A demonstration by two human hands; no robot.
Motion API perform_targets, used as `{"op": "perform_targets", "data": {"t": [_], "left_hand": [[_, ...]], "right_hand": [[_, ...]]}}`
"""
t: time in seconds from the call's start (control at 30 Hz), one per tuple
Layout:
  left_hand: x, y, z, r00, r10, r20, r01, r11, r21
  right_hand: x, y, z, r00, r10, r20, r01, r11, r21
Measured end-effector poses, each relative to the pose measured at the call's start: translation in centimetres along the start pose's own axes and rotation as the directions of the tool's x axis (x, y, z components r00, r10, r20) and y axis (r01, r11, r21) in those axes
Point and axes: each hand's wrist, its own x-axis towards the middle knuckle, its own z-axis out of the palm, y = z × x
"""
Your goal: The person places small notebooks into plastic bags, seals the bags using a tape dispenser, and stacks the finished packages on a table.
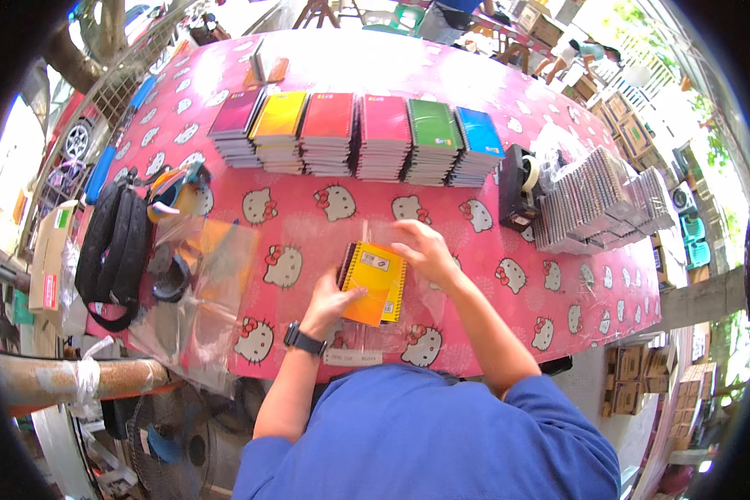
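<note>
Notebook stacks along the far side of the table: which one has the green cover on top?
The green-topped stack, second from the right end of the row, between a pink-topped stack and the blue-topped stack at the end.

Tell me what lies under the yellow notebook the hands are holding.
Under the yellow notebook darker notebook edges show at its left side, all on the pink tablecloth. How many lie beneath is hidden. Left hand steadies it; right hand hovers.

Bare pink cartoon-cat tablecloth [325, 218] lay open between the hands and the row of coloured spiral notebook stacks [357, 135] that walled the far side. Clear plastic sleeves [198, 287] and a black backpack [112, 250] crowded the left (little passage there). A black tape dispenser [518, 190] and stacked clear-wrapped notebook bundles [602, 204] blocked the right.
</note>
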Motion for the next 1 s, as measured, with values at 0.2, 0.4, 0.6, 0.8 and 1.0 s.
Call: {"op": "perform_targets", "data": {"t": [0.2,0.4,0.6,0.8,1.0], "left_hand": [[0.2,1.4,1.7,0.962,0.264,-0.073,-0.274,0.928,-0.254],[0.9,-0.2,3.2,0.948,0.311,0.066,-0.294,0.937,-0.190],[0.2,3.6,5.8,0.920,0.388,0.054,-0.351,0.879,-0.323],[1.2,-0.8,4.8,0.942,0.333,-0.049,-0.331,0.943,0.032],[0.5,-1.4,3.7,1.000,0.014,-0.010,-0.016,0.962,-0.273]], "right_hand": [[-9.8,3.8,-2.5,0.987,0.130,-0.092,-0.152,0.944,-0.292],[-7.1,0.6,-1.4,0.993,0.071,-0.098,-0.038,0.951,0.308],[-6.2,-0.7,2.2,0.985,0.145,-0.098,-0.032,0.699,0.714],[-8.2,3.6,1.8,0.988,0.121,-0.093,-0.109,0.986,0.127],[-5.7,4.4,-3.3,0.957,0.178,0.230,-0.083,0.925,-0.371]]}}
